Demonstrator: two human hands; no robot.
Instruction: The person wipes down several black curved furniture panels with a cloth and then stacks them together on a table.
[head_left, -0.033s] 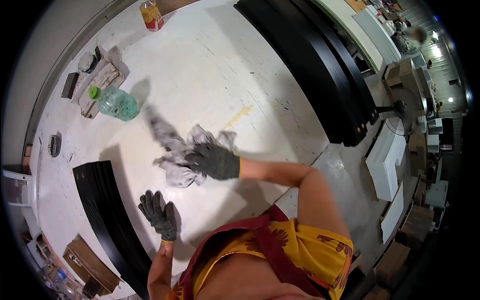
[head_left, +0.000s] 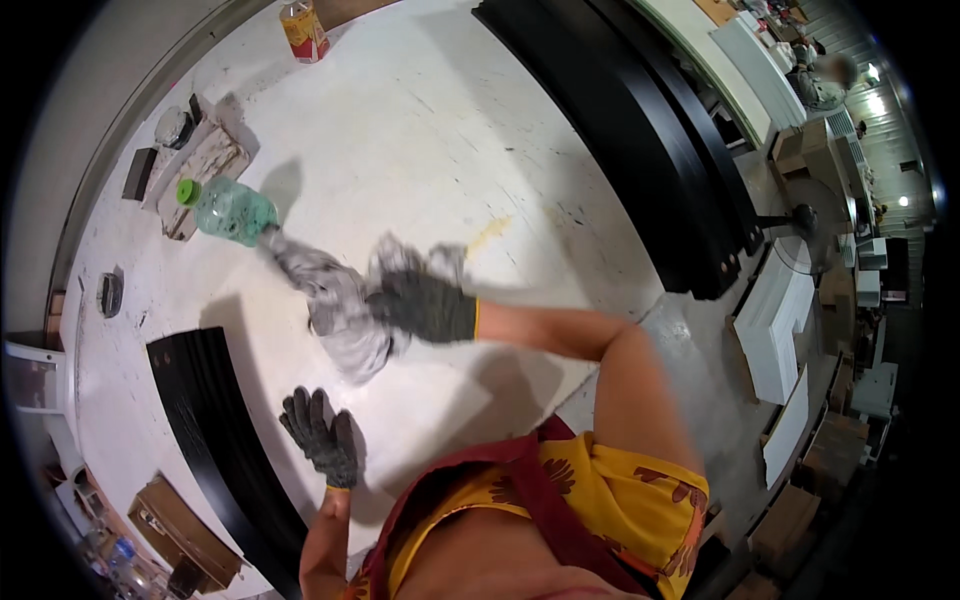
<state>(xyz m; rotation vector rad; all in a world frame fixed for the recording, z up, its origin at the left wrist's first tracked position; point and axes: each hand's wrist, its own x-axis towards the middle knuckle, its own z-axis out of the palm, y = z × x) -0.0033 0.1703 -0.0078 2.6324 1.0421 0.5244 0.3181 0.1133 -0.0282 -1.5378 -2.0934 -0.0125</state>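
My right hand, in a dark grey glove, is closed on a crumpled grey rag that lies on the white worktable. One end of the rag trails toward a clear green plastic bottle with a green cap, lying on its side. My left hand, also gloved, rests with fingers spread on the table, holding nothing. It is just right of a long black panel.
A stack of long black panels runs along the table's right side. At the far left lie a worn wooden block and small dark items; a red-labelled jar stands at the far edge. White boards and cardboard boxes crowd the right.
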